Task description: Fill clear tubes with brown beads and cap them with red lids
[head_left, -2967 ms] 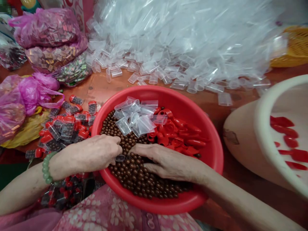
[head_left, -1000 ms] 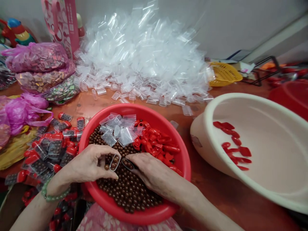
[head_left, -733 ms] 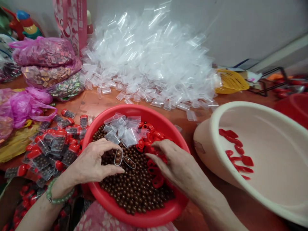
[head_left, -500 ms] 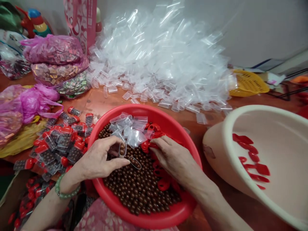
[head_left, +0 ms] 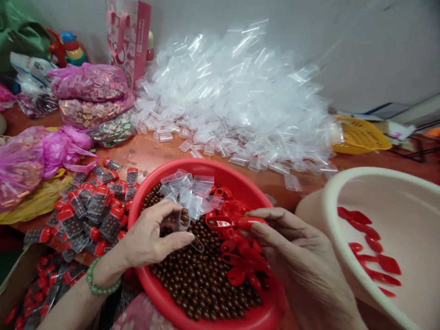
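My left hand [head_left: 147, 236], wearing a green bead bracelet [head_left: 99, 283], curls round a small clear plastic case [head_left: 184, 221] with brown balls inside. The rim of a second clear case [head_left: 198, 244] shows by my left thumb. Between the thumb and fingers of my right hand [head_left: 302, 250] is a glossy red cap [head_left: 251, 222], held apart from the clear cases. Both hands are over a red basin [head_left: 146, 183]. Inside it lie brown balls [head_left: 202, 284], a heap of loose clear cases [head_left: 188, 188] and more red caps [head_left: 237, 262].
Clear cases [head_left: 233, 91] are heaped along the wall. Filled red-capped cases [head_left: 92, 201] lie left of the basin, near pink bags [head_left: 92, 82]. A cream tub [head_left: 328, 206] with several red pieces stands right, below a yellow basket [head_left: 364, 135].
My right hand has lifted out of the red caps, moving right with one cap between its fingers. My left hand keeps its hold on the clear cases. The view has shifted slightly.
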Available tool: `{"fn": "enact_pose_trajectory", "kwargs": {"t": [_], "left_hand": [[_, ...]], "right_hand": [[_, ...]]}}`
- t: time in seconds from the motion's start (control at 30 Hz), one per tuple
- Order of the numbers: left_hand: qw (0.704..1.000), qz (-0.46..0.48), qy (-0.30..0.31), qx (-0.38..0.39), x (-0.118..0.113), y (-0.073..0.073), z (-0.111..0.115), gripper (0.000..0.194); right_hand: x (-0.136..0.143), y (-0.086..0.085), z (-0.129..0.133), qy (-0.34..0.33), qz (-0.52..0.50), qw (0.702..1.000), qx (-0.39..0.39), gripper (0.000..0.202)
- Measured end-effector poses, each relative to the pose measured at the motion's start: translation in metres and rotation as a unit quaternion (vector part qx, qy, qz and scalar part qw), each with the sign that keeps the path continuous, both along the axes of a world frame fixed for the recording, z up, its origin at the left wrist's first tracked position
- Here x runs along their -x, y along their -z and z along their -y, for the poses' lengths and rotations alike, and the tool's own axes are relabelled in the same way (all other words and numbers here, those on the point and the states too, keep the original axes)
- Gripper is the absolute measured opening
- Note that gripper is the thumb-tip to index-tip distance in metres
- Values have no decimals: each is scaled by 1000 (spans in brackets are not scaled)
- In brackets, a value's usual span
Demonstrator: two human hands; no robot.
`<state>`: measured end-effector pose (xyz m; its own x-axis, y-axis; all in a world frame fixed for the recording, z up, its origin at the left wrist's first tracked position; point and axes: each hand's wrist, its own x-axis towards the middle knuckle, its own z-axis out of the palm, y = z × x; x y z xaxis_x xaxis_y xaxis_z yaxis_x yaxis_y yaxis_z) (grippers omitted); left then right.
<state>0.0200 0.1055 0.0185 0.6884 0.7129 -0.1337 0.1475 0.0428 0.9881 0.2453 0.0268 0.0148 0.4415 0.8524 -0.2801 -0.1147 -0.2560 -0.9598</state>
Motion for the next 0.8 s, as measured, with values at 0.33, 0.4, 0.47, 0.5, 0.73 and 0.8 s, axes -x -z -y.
{"fn": "enact_pose_trajectory", "kwargs": {"t": [0.33, 0.4, 0.47, 0.5, 0.73, 0.8], "left_hand": [[964, 123, -41, 232, -16, 6, 11, 48], [965, 114, -52, 229, -17, 6, 10, 46], [969, 94, -65, 218, -18, 6, 9, 43], [971, 84, -69, 211, -18, 6, 9, 42], [967, 98, -62, 227, -19, 7, 9, 44], [963, 107, -40, 243, -19, 7, 8, 47]], "right_hand": [[18, 6, 5, -9, -14, 1000, -22, 27], [20, 7, 6, 4, -52, 997, -50, 24], [23, 9, 6, 9, -97, 992, -79, 21], [25, 10, 5, 5, -113, 989, -93, 19], [32, 18, 3, -7, -50, 986, -162, 11], [30, 18, 7, -24, 0, 986, -166, 11]]}}
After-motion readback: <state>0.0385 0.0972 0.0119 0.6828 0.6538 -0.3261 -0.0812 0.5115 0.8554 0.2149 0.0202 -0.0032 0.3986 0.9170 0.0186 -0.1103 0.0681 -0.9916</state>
